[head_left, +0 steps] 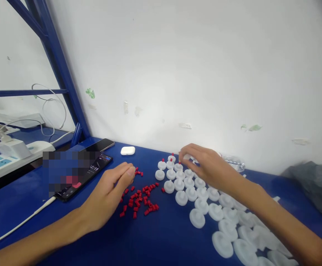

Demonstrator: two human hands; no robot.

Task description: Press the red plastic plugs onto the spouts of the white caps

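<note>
My left hand [111, 195] is closed, its thumb lying over curled fingers, beside a scattered pile of small red caps [138, 201]; what it holds is hidden. Further right, my right hand [201, 162] reaches over the back of a group of white round discs with raised centre stems [181, 198]. Its fingertips are bent down in a pinch at a red cap at the stem of one white disc [178, 167]. Red caps also stand on the stems of a few neighbouring discs [162, 165] at the back left. Many other discs show bare stems.
A lit phone [94, 168] with a white cable [19, 226] lies on the blue table [138, 244] at left, near a second dark phone [105, 144]. A white earbud case [128, 150] sits by the wall. Clear plastic [235, 163] and a dark grey bag [313, 186] are at right.
</note>
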